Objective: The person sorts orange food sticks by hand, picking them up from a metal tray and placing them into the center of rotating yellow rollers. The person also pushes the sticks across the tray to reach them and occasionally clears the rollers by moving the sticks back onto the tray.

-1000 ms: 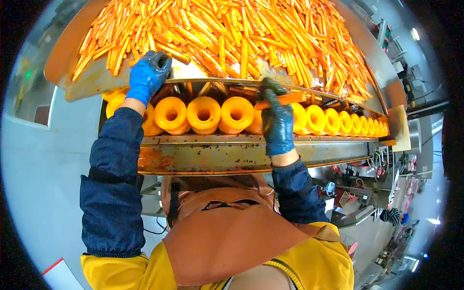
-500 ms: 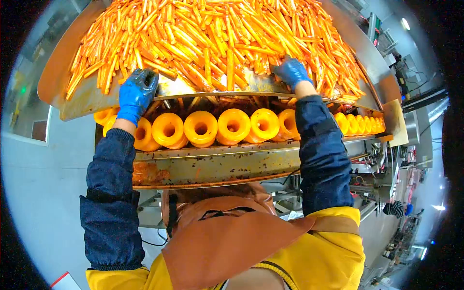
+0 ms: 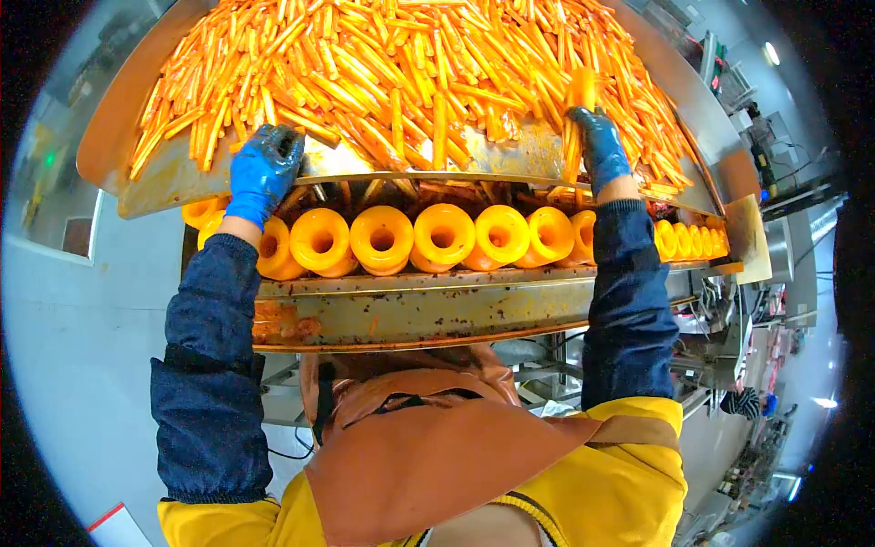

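Here our left hand (image 3: 262, 171) curls at the metal tray (image 3: 521, 160), our right hand (image 3: 599, 148) against orange sticks (image 3: 394, 77) heaped there, both grips unclear, and one careless drag could spill some onto the spool-shaped rollers (image 3: 463, 234).

Bright cool indoor light, white lamps (image 3: 771, 54) shining at the right edge, glare on the bare metal surface (image 3: 330, 162), glossy highlights on orange sticks (image 3: 440, 132), strong fisheye curvature, black grainy corners

Both arms (image 3: 212, 333) stretched forward, hands (image 3: 602, 148) wide apart, left fingers (image 3: 285, 142) curled
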`<state>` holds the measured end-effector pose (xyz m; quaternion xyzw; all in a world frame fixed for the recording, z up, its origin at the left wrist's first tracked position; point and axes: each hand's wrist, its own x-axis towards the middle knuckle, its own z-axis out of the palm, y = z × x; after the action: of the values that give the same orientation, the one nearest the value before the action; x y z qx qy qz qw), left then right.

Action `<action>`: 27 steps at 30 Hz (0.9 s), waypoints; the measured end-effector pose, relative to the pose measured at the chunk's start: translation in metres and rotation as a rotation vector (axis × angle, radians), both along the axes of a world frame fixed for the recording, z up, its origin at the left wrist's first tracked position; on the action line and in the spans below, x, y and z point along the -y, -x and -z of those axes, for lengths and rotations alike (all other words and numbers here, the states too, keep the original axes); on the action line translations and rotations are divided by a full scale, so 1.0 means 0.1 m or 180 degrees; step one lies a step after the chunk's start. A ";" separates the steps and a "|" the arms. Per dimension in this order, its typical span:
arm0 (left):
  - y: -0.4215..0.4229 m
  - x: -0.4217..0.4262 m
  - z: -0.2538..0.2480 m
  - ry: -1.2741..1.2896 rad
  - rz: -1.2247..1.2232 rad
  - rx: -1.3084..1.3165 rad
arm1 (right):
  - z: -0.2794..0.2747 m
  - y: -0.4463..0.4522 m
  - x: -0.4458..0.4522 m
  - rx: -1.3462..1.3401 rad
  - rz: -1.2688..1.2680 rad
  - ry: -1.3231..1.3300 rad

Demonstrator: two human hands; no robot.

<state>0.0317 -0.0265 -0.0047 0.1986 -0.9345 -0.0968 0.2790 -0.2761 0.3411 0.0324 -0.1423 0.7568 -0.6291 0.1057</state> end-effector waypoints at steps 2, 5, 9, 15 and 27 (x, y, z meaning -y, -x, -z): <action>-0.01 -0.02 -0.02 -0.0116 -0.0017 0.0037 | -0.22 -0.56 0.10 -0.0019 0.0202 0.0530; -0.01 -0.02 -0.03 -0.0244 -0.0057 0.0088 | -0.19 -1.14 0.25 -0.0225 -0.0061 0.1483; -0.02 -0.06 -0.07 -0.0065 -0.0091 0.0079 | 0.22 -1.80 0.56 -0.0277 0.0135 0.1584; -0.01 0.01 -0.01 0.0090 -0.0061 0.0058 | 0.69 -1.80 0.30 0.0267 -0.0214 0.1036; -0.01 0.00 0.00 0.0060 -0.0102 0.0056 | 0.22 -1.99 0.01 0.0175 0.0406 0.0801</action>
<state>0.0324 -0.0260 -0.0043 0.2117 -0.9345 -0.0819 0.2741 -0.0776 0.3396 0.0106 -0.0888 0.6763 -0.7282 0.0676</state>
